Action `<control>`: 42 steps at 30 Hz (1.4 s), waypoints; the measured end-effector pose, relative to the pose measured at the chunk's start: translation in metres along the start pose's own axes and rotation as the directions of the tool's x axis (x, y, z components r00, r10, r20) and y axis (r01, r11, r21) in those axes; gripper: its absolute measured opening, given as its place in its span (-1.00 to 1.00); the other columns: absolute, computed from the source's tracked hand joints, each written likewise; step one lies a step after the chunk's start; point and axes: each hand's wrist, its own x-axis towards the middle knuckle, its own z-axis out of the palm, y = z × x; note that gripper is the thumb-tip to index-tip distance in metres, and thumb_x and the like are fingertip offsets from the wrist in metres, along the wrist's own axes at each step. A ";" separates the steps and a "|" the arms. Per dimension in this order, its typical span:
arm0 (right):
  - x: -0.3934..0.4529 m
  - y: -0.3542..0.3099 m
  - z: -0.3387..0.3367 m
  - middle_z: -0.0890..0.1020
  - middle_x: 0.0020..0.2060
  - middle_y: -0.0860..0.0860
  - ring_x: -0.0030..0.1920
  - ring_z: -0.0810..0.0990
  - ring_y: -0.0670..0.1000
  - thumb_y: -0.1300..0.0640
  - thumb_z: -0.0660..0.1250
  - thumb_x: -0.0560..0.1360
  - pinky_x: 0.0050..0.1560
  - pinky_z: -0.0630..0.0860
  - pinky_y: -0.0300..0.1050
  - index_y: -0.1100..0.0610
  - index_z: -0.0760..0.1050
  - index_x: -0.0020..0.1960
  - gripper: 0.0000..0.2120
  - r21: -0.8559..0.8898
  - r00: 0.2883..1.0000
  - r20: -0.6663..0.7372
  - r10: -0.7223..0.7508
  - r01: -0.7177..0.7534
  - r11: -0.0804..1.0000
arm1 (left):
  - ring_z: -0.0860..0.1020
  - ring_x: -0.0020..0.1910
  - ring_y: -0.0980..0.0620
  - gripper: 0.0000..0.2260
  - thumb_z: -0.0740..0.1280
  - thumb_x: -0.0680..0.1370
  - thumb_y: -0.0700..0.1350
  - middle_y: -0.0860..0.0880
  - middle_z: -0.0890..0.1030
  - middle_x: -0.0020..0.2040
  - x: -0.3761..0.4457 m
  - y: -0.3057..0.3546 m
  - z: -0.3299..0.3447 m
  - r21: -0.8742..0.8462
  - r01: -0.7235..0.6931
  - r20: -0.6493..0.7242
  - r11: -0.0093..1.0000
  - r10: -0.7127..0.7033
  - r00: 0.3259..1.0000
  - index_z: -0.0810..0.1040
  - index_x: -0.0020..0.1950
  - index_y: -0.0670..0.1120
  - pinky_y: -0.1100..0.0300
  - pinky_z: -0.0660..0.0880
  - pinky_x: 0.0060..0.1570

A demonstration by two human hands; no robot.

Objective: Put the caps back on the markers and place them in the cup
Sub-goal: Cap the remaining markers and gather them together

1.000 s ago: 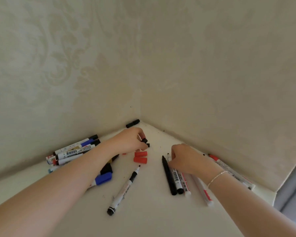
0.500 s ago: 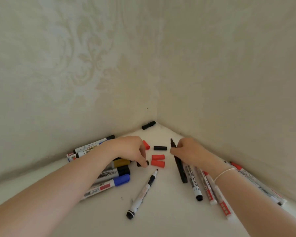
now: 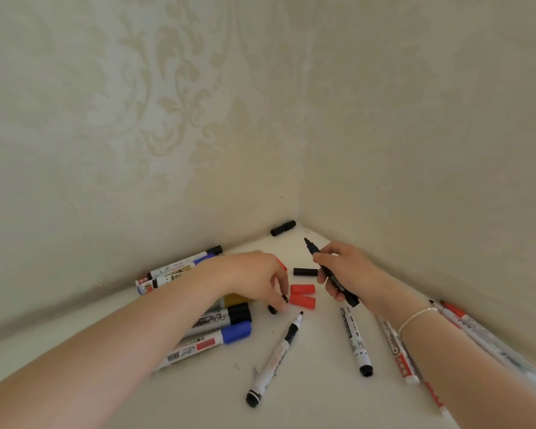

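Print on marker barrels (image 3: 355, 338) too blurred to read.

Two cream walls (image 3: 112, 125) with faint damask wallpaper met in a corner at 12 o'clock above a white counter (image 3: 198, 397), softly lit.

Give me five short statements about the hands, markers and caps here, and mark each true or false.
1. The right hand holds an uncapped black marker. True.
2. The left hand holds a blue marker. False: its fingertips pinch a small black cap.
3. Two red caps lie side by side between the hands. True.
4. A cup stands in the corner. False: no cup is in view; only a black cap lies there.
5. The blue-capped marker is uncapped. False: its cap is on.
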 end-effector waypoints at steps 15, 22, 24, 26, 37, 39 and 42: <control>0.002 -0.006 0.015 0.56 -0.36 0.07 -0.60 0.35 -0.02 0.18 0.21 0.56 -0.56 0.27 -0.24 0.14 0.43 -0.09 -0.93 -0.108 0.999 0.021 -0.027 0.029 0.994 | 0.43 -0.24 0.05 -0.86 0.26 0.55 -0.09 0.00 0.43 -0.26 0.011 -0.016 0.009 0.300 0.227 -0.127 0.927 -0.197 0.972 0.39 -0.20 -0.05 0.22 0.35 -0.30; -0.002 -0.010 0.012 0.56 -0.36 0.08 -0.56 0.36 0.01 0.20 0.24 0.55 -0.56 0.27 -0.23 0.08 0.51 0.00 -0.91 0.000 0.995 0.024 -0.097 0.097 0.995 | 0.51 -0.24 0.11 -0.84 0.46 0.46 -0.06 0.08 0.57 -0.19 0.013 -0.025 0.000 -0.375 -0.011 -0.282 0.927 -0.103 0.954 0.48 -0.12 0.02 0.26 0.38 -0.30; -0.004 -0.013 0.012 0.56 -0.36 0.09 -0.57 0.35 0.01 0.21 0.24 0.55 -0.57 0.24 -0.25 -0.02 0.53 0.00 -0.83 0.046 0.989 0.035 -0.141 0.139 0.989 | 0.53 -0.34 0.17 -0.84 0.48 0.45 -0.11 0.06 0.65 -0.21 0.011 -0.029 -0.003 -0.539 -0.105 -0.327 0.836 -0.093 0.940 0.54 -0.04 0.01 0.35 0.39 -0.36; -0.006 -0.016 0.013 0.56 -0.36 0.10 -0.59 0.32 0.00 0.23 0.24 0.55 -0.57 0.22 -0.26 -0.07 0.54 0.00 -0.79 0.066 0.984 0.047 -0.173 0.170 0.983 | 0.62 -0.28 0.14 -0.83 0.48 0.46 -0.18 -0.01 0.70 -0.18 0.010 -0.034 -0.002 -0.610 -0.188 -0.375 0.770 -0.071 0.924 0.60 0.00 0.00 0.34 0.51 -0.17; -0.010 -0.023 0.020 0.55 -0.40 0.05 -0.64 0.32 -0.15 0.21 0.29 0.52 -0.60 0.25 -0.32 -0.05 0.60 0.04 -0.79 -0.116 0.980 0.071 -0.185 0.192 0.974 | 0.62 -0.10 0.23 -0.79 0.52 0.40 -0.20 0.10 0.68 -0.11 0.001 -0.036 -0.005 -0.495 -0.284 -0.560 0.821 -0.051 0.827 0.65 -0.11 0.11 0.22 0.50 0.03; -0.010 -0.024 0.022 0.57 -0.37 0.05 -0.65 0.37 -0.19 0.17 0.28 0.53 -0.59 0.28 -0.35 -0.08 0.58 0.03 -0.81 -0.223 0.976 0.087 -0.200 0.215 0.951 | 0.56 -0.10 0.29 -0.79 0.52 0.39 -0.20 0.14 0.62 -0.11 0.000 -0.034 -0.006 -0.386 -0.284 -0.570 0.878 0.016 0.822 0.66 -0.08 0.08 0.27 0.45 -0.01; -0.009 -0.022 0.025 0.63 -0.29 0.04 -0.54 0.46 -0.18 0.12 0.31 0.50 -0.44 0.43 -0.24 -0.05 0.51 -0.01 -0.89 -0.371 0.965 0.086 -0.246 0.260 0.892 | 0.55 -0.06 0.11 -0.81 0.53 0.39 -0.17 0.09 0.56 -0.10 -0.001 -0.029 -0.007 -0.235 -0.274 -0.513 0.932 0.121 0.850 0.67 -0.04 0.03 0.16 0.48 0.02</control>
